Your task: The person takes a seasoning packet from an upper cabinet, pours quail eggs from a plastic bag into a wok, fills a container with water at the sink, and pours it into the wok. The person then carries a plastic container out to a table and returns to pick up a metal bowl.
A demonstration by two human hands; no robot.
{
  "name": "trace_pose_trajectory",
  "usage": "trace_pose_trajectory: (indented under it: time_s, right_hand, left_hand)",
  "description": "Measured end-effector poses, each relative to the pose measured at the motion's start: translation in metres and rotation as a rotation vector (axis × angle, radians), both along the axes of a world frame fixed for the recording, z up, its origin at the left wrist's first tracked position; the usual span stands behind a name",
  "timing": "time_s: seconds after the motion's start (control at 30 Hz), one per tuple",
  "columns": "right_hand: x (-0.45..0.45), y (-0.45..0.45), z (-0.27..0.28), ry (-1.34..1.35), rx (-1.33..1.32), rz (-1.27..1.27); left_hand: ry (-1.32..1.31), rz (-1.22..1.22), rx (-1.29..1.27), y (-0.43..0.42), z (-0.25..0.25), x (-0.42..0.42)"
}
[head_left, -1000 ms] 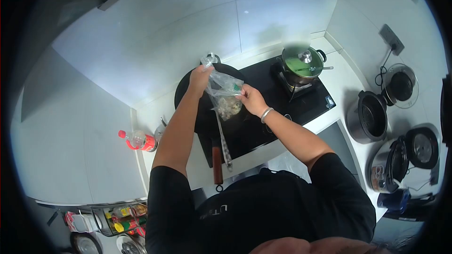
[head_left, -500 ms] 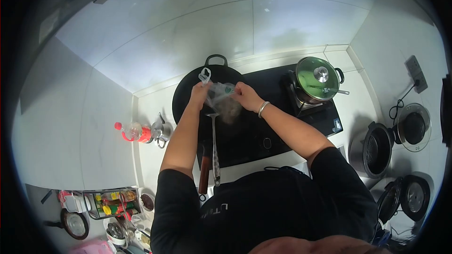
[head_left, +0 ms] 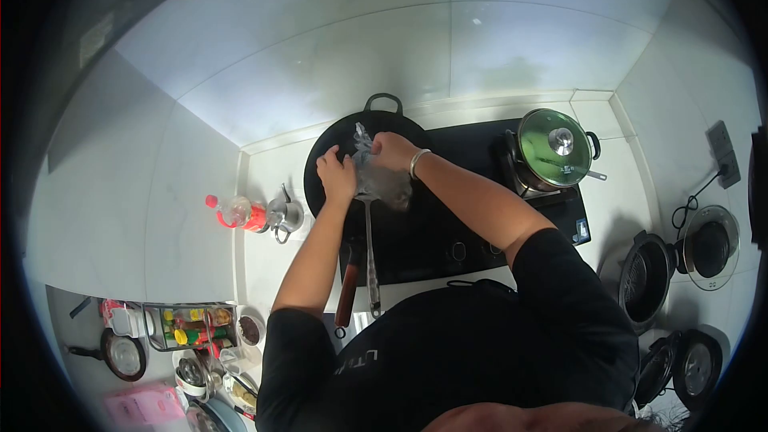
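A clear plastic bag [head_left: 382, 182] hangs over the black wok [head_left: 320, 138], its neck bunched and twisted upward. My right hand [head_left: 394, 152], with a silver bangle at the wrist, is closed around the bag's neck. Whatever the bag holds is greyish and too blurred to name. Just left of the bag, my left hand [head_left: 338, 176] has its fingers apart and appears to hold nothing. A metal spatula [head_left: 370, 260] lies in the wok, its handle pointing toward me. Beside it is the wok's brown wooden handle [head_left: 347, 296].
A pot with a green-looking glass lid [head_left: 552, 156] stands on the right burner of the black stove [head_left: 472, 216]. On the left are a metal kettle [head_left: 284, 214] and a red-capped bottle [head_left: 238, 212]. A dark pot [head_left: 642, 280] sits at right. A condiment rack [head_left: 192, 326] stands lower left.
My left hand has let go of the bag and its fingers have spread. My right hand has moved left and now grips the bag's neck, which is bunched together. The camera view has shifted slightly.
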State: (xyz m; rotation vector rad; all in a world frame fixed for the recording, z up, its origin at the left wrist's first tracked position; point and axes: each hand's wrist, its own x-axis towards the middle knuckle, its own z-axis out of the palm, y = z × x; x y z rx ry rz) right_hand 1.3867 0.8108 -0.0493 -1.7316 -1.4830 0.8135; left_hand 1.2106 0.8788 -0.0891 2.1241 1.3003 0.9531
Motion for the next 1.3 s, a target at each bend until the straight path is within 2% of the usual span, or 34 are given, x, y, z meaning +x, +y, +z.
trace_pose_trajectory:
  time_s: [0.03,0.17,0.27,0.37,0.47,0.57,0.67,0.77,0.87,0.97,1.07,1.17,1.3]
  right_hand:
    - [-0.002,0.003,0.005,0.065,-0.031,0.014]
    - [0.000,0.018,-0.007,0.161,0.041,0.094]
    - [0.007,0.003,0.022,0.371,-0.200,0.211]
    - [0.038,-0.008,-0.007,0.046,0.090,0.234]
    - [0.044,-0.034,-0.025,-0.382,-0.005,0.092]
    - [0.035,-0.048,-0.037,-0.483,-0.058,0.065]
    - [0.034,-0.048,-0.044,-0.356,0.016,-0.093]
    - [0.041,-0.053,-0.037,-0.200,0.110,-0.144]
    - [0.047,-0.052,-0.033,-0.064,0.145,-0.139]
    - [0.047,-0.053,-0.022,-0.011,0.094,-0.120]
    - [0.049,-0.048,-0.018,-0.058,0.073,-0.121]
    - [0.049,-0.038,-0.025,-0.083,0.095,-0.160]
    - [0.034,-0.027,-0.026,0.089,0.100,-0.138]
  left_hand:
    - [0.031,0.006,0.213,-0.023,0.026,-0.003]
    - [0.410,-0.174,-0.228,-0.096,0.094,0.017]
    - [0.299,-0.098,-0.158,-0.083,0.033,0.020]
    - [0.234,-0.191,-0.258,-0.066,0.010,0.014]
    - [0.177,-0.192,-0.183,-0.068,0.003,0.009]
    - [0.147,-0.202,-0.126,-0.074,0.003,0.004]
    - [-0.187,-0.183,-0.560,-0.075,0.006,0.001]
    - [-0.272,-0.147,-0.730,-0.077,0.019,-0.005]
    - [-0.342,-0.145,-0.784,-0.082,0.025,-0.011]
    - [-0.328,-0.134,-0.712,-0.075,0.024,-0.014]
    - [-0.218,-0.169,-0.414,-0.038,-0.009,-0.021]
    - [0.036,-0.149,-0.231,-0.010,0.002,-0.023]
    - [-0.301,0.064,-0.847,-0.005,0.021,-0.007]
